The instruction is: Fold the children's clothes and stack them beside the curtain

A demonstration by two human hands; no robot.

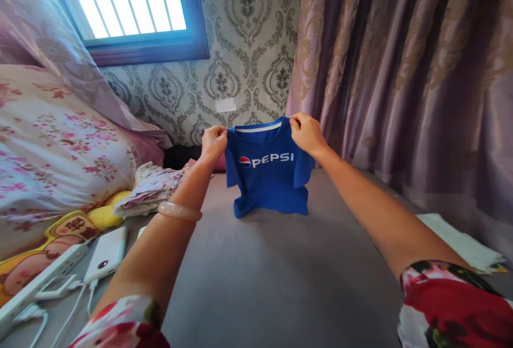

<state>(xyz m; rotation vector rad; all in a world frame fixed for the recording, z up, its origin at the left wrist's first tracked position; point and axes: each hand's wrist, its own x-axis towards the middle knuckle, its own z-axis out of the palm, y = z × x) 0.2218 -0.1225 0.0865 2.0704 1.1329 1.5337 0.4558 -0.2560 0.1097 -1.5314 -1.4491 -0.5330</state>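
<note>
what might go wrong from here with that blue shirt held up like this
The left hand and right hand pinch the blue shirt only near its shoulders, so a loosened pinch might let one side drop.
The shirt's lower edge is wavy, so it could crease if laid on the grey sheet unsmoothed.
The white power bank lies beside the left forearm, so a wide sweep might knock it.
</note>
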